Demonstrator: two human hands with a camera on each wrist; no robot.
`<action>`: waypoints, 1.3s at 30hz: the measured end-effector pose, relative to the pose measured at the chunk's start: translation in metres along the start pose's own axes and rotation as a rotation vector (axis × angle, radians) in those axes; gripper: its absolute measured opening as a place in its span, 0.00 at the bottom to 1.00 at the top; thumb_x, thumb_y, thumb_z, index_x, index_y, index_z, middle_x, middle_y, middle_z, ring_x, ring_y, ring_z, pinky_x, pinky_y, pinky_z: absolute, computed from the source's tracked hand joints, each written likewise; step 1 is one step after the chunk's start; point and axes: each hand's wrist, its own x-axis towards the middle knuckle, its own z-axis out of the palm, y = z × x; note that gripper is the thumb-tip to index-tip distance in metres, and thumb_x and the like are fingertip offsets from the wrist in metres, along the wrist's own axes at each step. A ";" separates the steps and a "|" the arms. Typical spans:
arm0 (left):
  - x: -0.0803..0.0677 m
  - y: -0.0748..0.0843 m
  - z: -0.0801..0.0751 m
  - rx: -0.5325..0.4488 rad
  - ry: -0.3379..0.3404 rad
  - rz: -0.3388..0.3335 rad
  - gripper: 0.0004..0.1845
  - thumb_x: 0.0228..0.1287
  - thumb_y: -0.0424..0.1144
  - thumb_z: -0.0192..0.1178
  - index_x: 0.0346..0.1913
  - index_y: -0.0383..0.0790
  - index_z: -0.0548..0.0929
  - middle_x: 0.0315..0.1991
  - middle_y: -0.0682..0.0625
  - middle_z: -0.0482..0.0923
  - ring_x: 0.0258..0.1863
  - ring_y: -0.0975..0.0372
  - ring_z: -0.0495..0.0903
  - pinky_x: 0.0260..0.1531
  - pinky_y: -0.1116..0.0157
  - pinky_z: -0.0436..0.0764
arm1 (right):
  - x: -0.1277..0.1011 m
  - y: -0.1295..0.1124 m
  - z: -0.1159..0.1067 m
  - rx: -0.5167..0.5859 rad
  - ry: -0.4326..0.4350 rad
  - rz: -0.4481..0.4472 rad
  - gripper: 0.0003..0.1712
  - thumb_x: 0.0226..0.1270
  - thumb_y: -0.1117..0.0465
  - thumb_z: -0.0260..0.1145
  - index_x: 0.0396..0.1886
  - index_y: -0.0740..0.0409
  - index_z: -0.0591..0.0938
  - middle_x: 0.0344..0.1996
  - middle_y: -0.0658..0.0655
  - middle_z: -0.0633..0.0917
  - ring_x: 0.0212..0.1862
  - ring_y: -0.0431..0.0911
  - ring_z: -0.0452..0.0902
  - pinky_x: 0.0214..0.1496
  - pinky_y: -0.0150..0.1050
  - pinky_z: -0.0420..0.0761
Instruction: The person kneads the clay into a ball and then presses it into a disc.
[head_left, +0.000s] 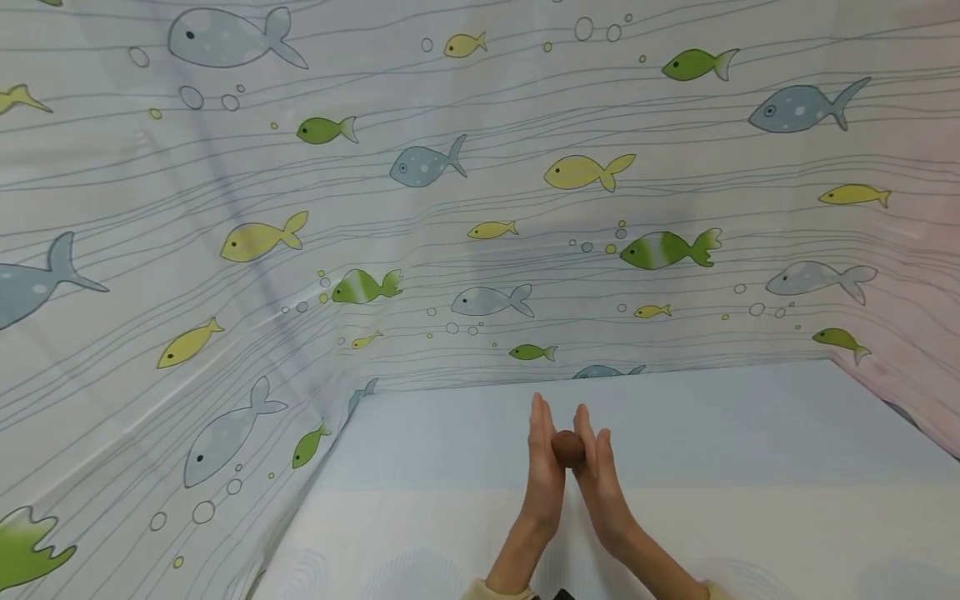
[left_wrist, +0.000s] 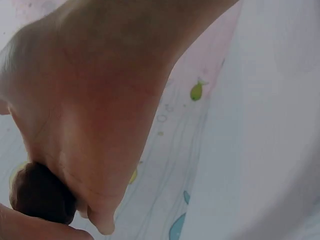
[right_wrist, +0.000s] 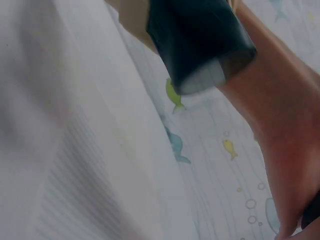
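A small brown ball [head_left: 568, 449] is held between the two facing hands in the head view. My left hand [head_left: 543, 471] presses it from the left, its fingers straight and pointing up. From the right, my right hand [head_left: 600, 483] presses against it with extended fingers. Both hands are raised over the white table. In the left wrist view the ball [left_wrist: 42, 194] looks dark and lies against a palm, with a finger below it. Only a dark edge of the ball [right_wrist: 312, 214] shows at the right border of the right wrist view.
The pale table [head_left: 420, 446] stretches under and beyond the hands. Around it hangs a white curtain [head_left: 420, 92] printed with fish, bubbles and wavy lines. A dark cuff-like object [right_wrist: 197, 47] sits by a forearm in the right wrist view.
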 end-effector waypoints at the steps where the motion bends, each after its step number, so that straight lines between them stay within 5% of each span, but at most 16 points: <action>1: 0.001 0.001 -0.003 -0.014 0.021 -0.015 0.38 0.75 0.63 0.21 0.79 0.49 0.31 0.73 0.30 0.53 0.77 0.62 0.25 0.72 0.44 0.26 | -0.002 0.000 0.003 -0.006 -0.017 0.011 0.39 0.77 0.39 0.15 0.77 0.55 0.25 0.78 0.57 0.30 0.78 0.56 0.25 0.73 0.63 0.28; 2: 0.002 0.001 -0.005 -0.020 0.049 -0.023 0.39 0.75 0.64 0.22 0.79 0.48 0.32 0.65 0.28 0.64 0.78 0.63 0.27 0.73 0.44 0.28 | -0.003 -0.001 0.007 -0.009 -0.037 0.018 0.38 0.77 0.40 0.14 0.77 0.54 0.26 0.78 0.55 0.29 0.78 0.55 0.23 0.73 0.64 0.28; 5: 0.005 0.002 -0.013 -0.043 0.076 -0.016 0.38 0.75 0.64 0.21 0.79 0.50 0.31 0.80 0.47 0.36 0.78 0.62 0.27 0.73 0.44 0.31 | -0.009 -0.003 0.015 -0.012 -0.097 0.043 0.37 0.76 0.40 0.14 0.78 0.50 0.27 0.77 0.50 0.27 0.77 0.53 0.18 0.74 0.61 0.27; 8: 0.008 0.003 -0.022 -0.066 0.119 0.000 0.38 0.74 0.64 0.23 0.80 0.52 0.32 0.80 0.51 0.37 0.78 0.60 0.32 0.74 0.46 0.34 | -0.014 -0.007 0.023 -0.006 -0.166 0.066 0.36 0.75 0.40 0.11 0.78 0.47 0.27 0.77 0.47 0.27 0.77 0.48 0.16 0.77 0.43 0.31; 10: 0.010 0.005 -0.027 -0.087 0.135 0.012 0.38 0.74 0.64 0.23 0.80 0.53 0.32 0.80 0.55 0.25 0.77 0.59 0.33 0.74 0.45 0.33 | -0.015 -0.010 0.027 0.014 -0.205 0.081 0.36 0.75 0.40 0.11 0.78 0.47 0.27 0.77 0.46 0.26 0.77 0.48 0.16 0.77 0.42 0.30; 17: 0.012 0.008 -0.033 -0.076 0.129 0.043 0.38 0.75 0.63 0.25 0.79 0.51 0.30 0.80 0.54 0.22 0.77 0.58 0.30 0.74 0.44 0.35 | -0.015 -0.020 0.033 0.055 -0.229 0.083 0.38 0.74 0.40 0.10 0.77 0.52 0.25 0.77 0.52 0.25 0.77 0.54 0.15 0.73 0.59 0.25; 20: 0.010 0.008 -0.030 -0.063 0.109 0.039 0.38 0.76 0.62 0.25 0.80 0.51 0.31 0.80 0.51 0.41 0.70 0.61 0.55 0.74 0.46 0.38 | -0.014 -0.021 0.030 0.064 -0.210 0.080 0.38 0.74 0.39 0.10 0.77 0.51 0.24 0.77 0.53 0.25 0.77 0.53 0.17 0.76 0.48 0.29; 21: 0.010 0.007 -0.029 -0.061 0.103 0.042 0.37 0.76 0.61 0.25 0.80 0.50 0.32 0.74 0.51 0.59 0.60 0.64 0.67 0.75 0.48 0.39 | -0.014 -0.020 0.029 0.066 -0.202 0.078 0.38 0.74 0.39 0.10 0.77 0.51 0.24 0.77 0.53 0.25 0.77 0.53 0.17 0.76 0.49 0.29; 23: 0.009 0.005 -0.026 -0.049 0.096 0.048 0.36 0.77 0.60 0.25 0.80 0.50 0.34 0.45 0.54 0.82 0.55 0.64 0.70 0.75 0.49 0.39 | -0.013 -0.020 0.026 0.072 -0.180 0.068 0.38 0.74 0.39 0.10 0.77 0.51 0.24 0.77 0.53 0.25 0.77 0.53 0.17 0.77 0.50 0.30; 25: 0.008 0.004 -0.023 -0.030 0.079 0.062 0.35 0.77 0.60 0.24 0.80 0.51 0.35 0.45 0.55 0.83 0.66 0.63 0.66 0.75 0.48 0.39 | -0.011 -0.019 0.023 0.081 -0.149 0.056 0.38 0.75 0.39 0.11 0.77 0.52 0.24 0.77 0.53 0.26 0.77 0.52 0.18 0.77 0.51 0.30; 26: 0.007 0.003 -0.021 -0.024 0.070 0.067 0.35 0.77 0.59 0.24 0.80 0.51 0.35 0.63 0.56 0.75 0.75 0.61 0.52 0.75 0.48 0.37 | -0.010 -0.019 0.022 0.082 -0.132 0.053 0.38 0.75 0.39 0.11 0.77 0.51 0.24 0.77 0.53 0.26 0.77 0.52 0.18 0.77 0.52 0.30; 27: 0.007 0.003 -0.020 -0.017 0.061 0.069 0.35 0.77 0.59 0.24 0.80 0.51 0.36 0.62 0.56 0.75 0.76 0.60 0.50 0.75 0.47 0.37 | -0.009 -0.018 0.020 0.081 -0.113 0.051 0.38 0.75 0.39 0.12 0.77 0.51 0.24 0.78 0.52 0.27 0.78 0.51 0.18 0.78 0.47 0.33; 28: 0.007 0.003 -0.017 -0.005 0.054 0.067 0.34 0.77 0.59 0.24 0.80 0.51 0.36 0.74 0.55 0.61 0.79 0.58 0.35 0.75 0.46 0.36 | -0.008 -0.018 0.018 0.089 -0.094 0.048 0.38 0.75 0.39 0.12 0.77 0.52 0.24 0.78 0.52 0.27 0.78 0.50 0.19 0.78 0.45 0.34; 30: 0.005 0.001 -0.011 0.008 0.028 0.065 0.34 0.78 0.57 0.24 0.80 0.51 0.35 0.80 0.54 0.33 0.79 0.58 0.30 0.75 0.46 0.37 | -0.005 -0.018 0.013 0.107 -0.062 0.038 0.38 0.76 0.39 0.12 0.77 0.52 0.24 0.78 0.52 0.27 0.78 0.50 0.18 0.78 0.43 0.35; 34: 0.001 -0.002 0.001 0.034 -0.021 0.059 0.34 0.78 0.55 0.23 0.80 0.47 0.35 0.80 0.54 0.31 0.79 0.59 0.31 0.75 0.46 0.37 | 0.001 -0.019 0.003 0.146 0.006 0.017 0.40 0.76 0.37 0.15 0.76 0.55 0.22 0.77 0.53 0.27 0.78 0.51 0.18 0.76 0.58 0.29; 39: -0.004 -0.007 0.013 0.061 -0.070 0.040 0.34 0.78 0.55 0.24 0.80 0.47 0.36 0.80 0.55 0.32 0.79 0.59 0.32 0.74 0.46 0.38 | 0.006 -0.023 -0.009 0.161 0.119 0.032 0.43 0.76 0.34 0.20 0.77 0.54 0.23 0.78 0.53 0.29 0.79 0.50 0.21 0.75 0.60 0.28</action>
